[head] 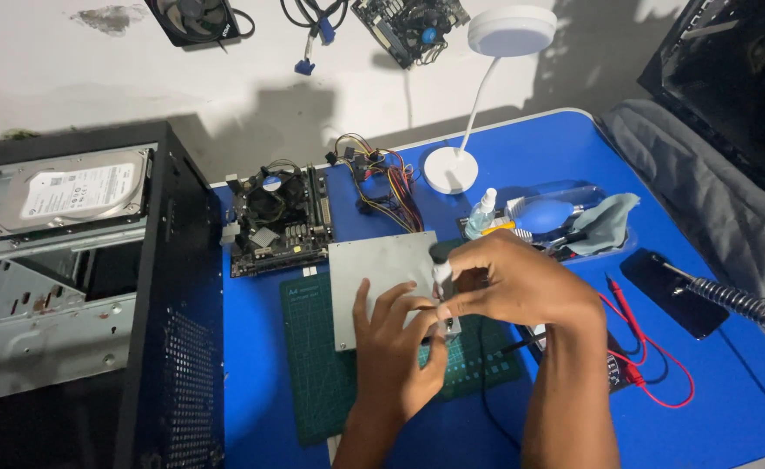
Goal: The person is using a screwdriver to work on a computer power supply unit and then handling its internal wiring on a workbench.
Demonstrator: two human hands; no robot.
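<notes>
Small white tool (442, 276) pinched upright in right hand (521, 282) fingertips; left hand (397, 347) fingers spread flat, pressing grey plate (374, 269) on green mat (313, 365).

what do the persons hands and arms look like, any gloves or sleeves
Both are bare: the left hand and right hand wear no gloves, rings or watch, and no sleeves reach the forearms in view. No cables or markings show on them.

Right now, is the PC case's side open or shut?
Open: the case has no side panel, so its metal frame and the hard drive inside show.
</notes>
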